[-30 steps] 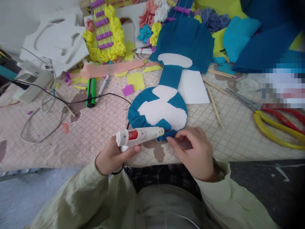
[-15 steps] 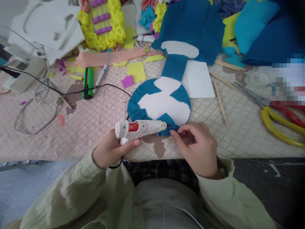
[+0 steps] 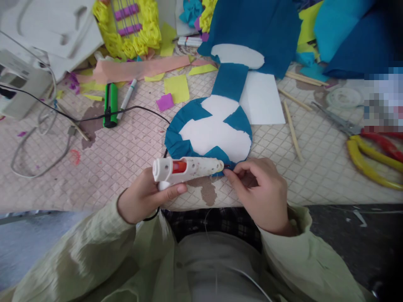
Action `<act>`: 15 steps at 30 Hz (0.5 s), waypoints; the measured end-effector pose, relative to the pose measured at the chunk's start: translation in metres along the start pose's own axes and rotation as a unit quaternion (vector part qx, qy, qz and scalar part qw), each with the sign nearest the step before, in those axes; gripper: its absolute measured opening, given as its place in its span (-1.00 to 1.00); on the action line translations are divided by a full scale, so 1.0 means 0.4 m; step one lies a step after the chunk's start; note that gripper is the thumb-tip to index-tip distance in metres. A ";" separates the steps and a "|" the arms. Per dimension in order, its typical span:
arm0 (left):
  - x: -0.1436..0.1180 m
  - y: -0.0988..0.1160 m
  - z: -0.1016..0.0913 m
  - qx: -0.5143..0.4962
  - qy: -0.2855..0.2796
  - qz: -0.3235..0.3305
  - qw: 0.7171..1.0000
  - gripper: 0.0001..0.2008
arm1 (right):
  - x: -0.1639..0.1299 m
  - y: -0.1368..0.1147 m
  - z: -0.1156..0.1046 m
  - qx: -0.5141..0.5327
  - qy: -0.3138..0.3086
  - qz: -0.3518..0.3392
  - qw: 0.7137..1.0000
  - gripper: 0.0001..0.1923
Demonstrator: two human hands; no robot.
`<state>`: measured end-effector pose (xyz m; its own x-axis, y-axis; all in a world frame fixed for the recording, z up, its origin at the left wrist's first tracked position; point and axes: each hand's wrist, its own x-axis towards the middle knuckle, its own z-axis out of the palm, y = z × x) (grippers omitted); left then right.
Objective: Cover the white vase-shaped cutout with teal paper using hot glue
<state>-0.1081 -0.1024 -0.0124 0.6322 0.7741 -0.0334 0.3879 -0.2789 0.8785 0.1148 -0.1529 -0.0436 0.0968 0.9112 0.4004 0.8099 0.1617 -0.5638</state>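
Note:
My left hand (image 3: 146, 195) is wrapped round a white hot glue gun (image 3: 201, 167) with an orange part showing in its body. The gun lies level, its nozzle pointing right at the near edge of a white cutout (image 3: 217, 140). Blue crepe paper (image 3: 181, 140) is folded over much of the cutout's rim. My right hand (image 3: 262, 193) pinches the blue paper at the lower right edge, thumb and forefinger close to the nozzle. A blue strip (image 3: 229, 82) joins this round part to a white oval (image 3: 237, 56) on a larger blue sheet (image 3: 255, 25).
At left lie a green box cutter (image 3: 110, 105), a marker (image 3: 127, 98), a power strip (image 3: 23, 84) and cables. Wooden sticks (image 3: 292, 130), white paper (image 3: 262, 98), a tape roll (image 3: 344, 97) and yellow-and-red-handled scissors (image 3: 374, 157) lie at right. Yellow crepe decorations (image 3: 149, 31) stand behind.
The nozzle has shifted slightly right, nearer my right fingertips. My right hand keeps its pinch at the edge. The whole view has shifted slightly.

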 end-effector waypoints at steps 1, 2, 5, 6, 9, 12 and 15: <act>0.000 -0.003 0.001 -0.004 -0.001 -0.002 1.000 -0.79 | 0.000 0.000 0.000 0.001 0.000 0.000 1.000 -0.81; 0.000 -0.004 0.001 -0.010 -0.004 -0.006 1.000 -0.77 | 0.000 0.000 0.000 0.001 0.001 0.000 1.000 -0.81; 0.001 -0.006 0.001 -0.026 -0.012 -0.022 0.999 -0.70 | 0.000 0.000 0.000 0.002 0.002 0.002 1.000 -0.81; 0.002 -0.005 0.001 -0.029 -0.013 -0.025 0.999 -0.68 | 0.001 0.000 0.001 0.000 0.001 0.002 1.000 -0.81; 0.004 -0.001 0.000 -0.021 -0.015 -0.027 0.999 -0.68 | 0.001 0.000 0.001 -0.002 -0.002 0.003 1.000 -0.81; 0.005 0.005 0.000 -0.012 -0.018 -0.026 0.999 -0.69 | 0.001 0.000 0.000 -0.002 -0.004 0.006 1.000 -0.80; 0.005 0.009 -0.002 -0.007 -0.020 -0.033 0.999 -0.70 | 0.000 0.001 -0.001 -0.003 -0.005 0.007 1.000 -0.80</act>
<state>-0.1060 -0.1014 -0.0089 0.6311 0.7679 -0.1103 0.4202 -0.2188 0.8806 0.1152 -0.1528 -0.0436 0.1018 0.9172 0.3853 0.8115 0.1475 -0.5654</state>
